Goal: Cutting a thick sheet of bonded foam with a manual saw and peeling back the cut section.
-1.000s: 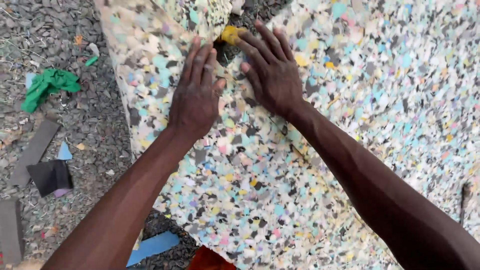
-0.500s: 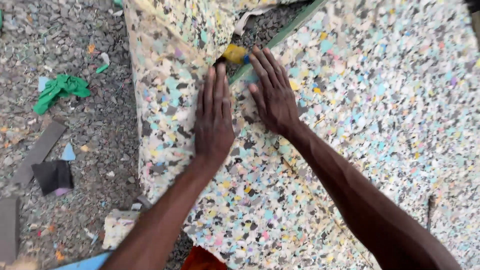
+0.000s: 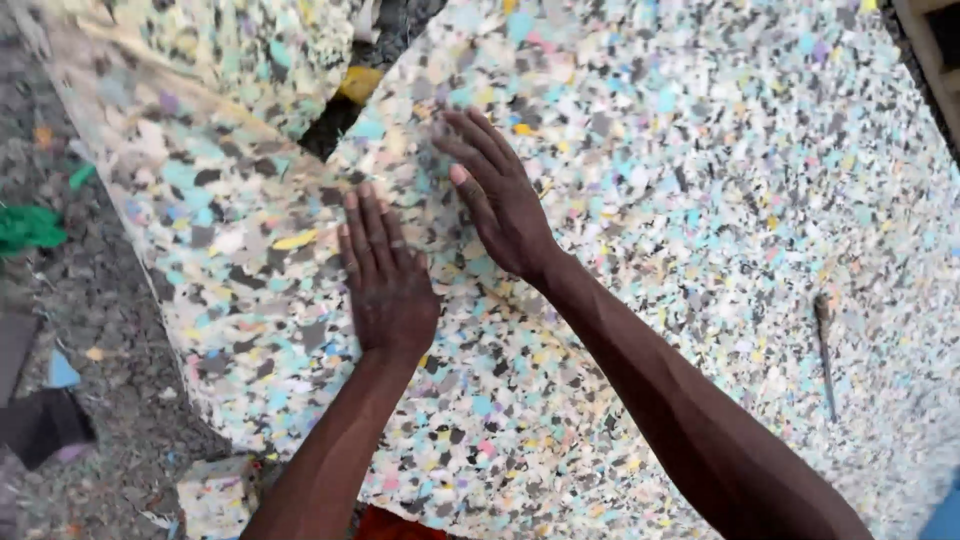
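Observation:
A large sheet of multicoloured rebonded foam (image 3: pixel 700 200) fills most of the view. A second foam piece (image 3: pixel 200 180) lies to its left, meeting it along a seam. My left hand (image 3: pixel 385 270) rests flat, fingers together, on the foam just left of the seam. My right hand (image 3: pixel 495 195) presses flat with fingers spread on the larger sheet, a little further away. Neither hand holds anything. A yellow scrap (image 3: pixel 358 82) shows in the dark gap between the two pieces, beyond my fingertips.
Gravel ground (image 3: pixel 90 300) lies at the left with a green cloth (image 3: pixel 28 226), dark scraps (image 3: pixel 40 425) and a small foam offcut (image 3: pixel 215 495). A thin dark tool (image 3: pixel 825 350) lies on the foam at the right. A wooden edge (image 3: pixel 925 40) shows top right.
The view has shifted left and closer. The gap between the foam pieces looks narrower. Both hands stay flat on the foam, the left now lower than the right.

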